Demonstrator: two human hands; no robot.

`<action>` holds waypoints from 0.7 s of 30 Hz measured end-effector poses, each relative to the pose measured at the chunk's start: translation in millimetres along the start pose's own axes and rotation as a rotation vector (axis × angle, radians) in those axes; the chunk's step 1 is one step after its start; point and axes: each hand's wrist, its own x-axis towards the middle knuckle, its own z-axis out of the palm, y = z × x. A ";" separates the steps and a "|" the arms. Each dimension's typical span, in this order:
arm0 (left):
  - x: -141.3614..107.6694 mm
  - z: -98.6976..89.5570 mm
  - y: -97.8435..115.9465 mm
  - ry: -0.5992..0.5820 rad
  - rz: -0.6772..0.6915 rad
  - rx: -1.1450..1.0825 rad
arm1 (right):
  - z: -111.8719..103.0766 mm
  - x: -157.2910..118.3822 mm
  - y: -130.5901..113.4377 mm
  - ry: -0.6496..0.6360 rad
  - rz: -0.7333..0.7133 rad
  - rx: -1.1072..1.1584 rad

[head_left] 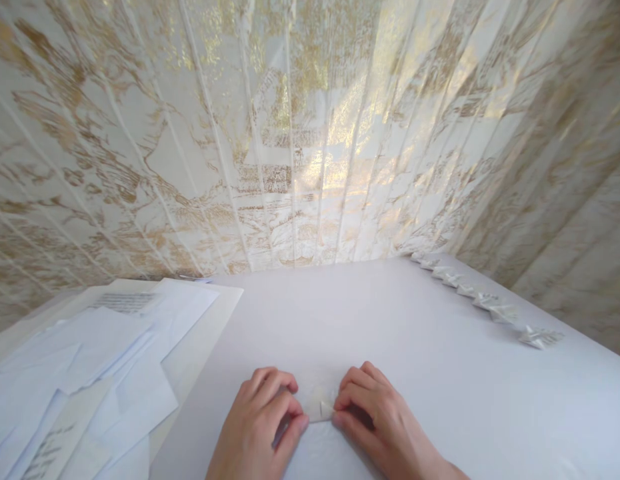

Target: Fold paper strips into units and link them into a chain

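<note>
Low in the middle of the view, a small folded piece of white paper (317,410) lies on the white table between my two hands. At its left end is my left hand (270,417), thumb and forefinger closed on the edge. My right hand (373,413) pinches the other end, where a small pointed flap stands up. The lower edge of the paper runs straight from one thumb to the other. My fingertips hide both ends of it.
On the left lies a spread pile of white paper sheets (120,347), some with printed text. Several small folded paper figures (490,307) form a row along the table's right edge. A white and gold patterned curtain (290,167) hangs behind the table (440,400).
</note>
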 end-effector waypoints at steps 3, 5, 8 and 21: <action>0.2 3.7 3.8 0.033 -0.082 -0.025 | 0.6 6.1 -2.4 -0.036 0.100 -0.020; 1.3 6.6 7.7 0.054 -0.121 -0.041 | 1.3 8.3 -3.7 -0.048 0.104 -0.064; 3.7 9.2 10.8 0.051 -0.141 -0.034 | 2.5 10.9 -5.3 -0.060 0.089 -0.123; 0.9 9.1 9.6 -0.039 -0.090 0.054 | 2.3 20.6 -7.7 -0.098 0.143 -0.186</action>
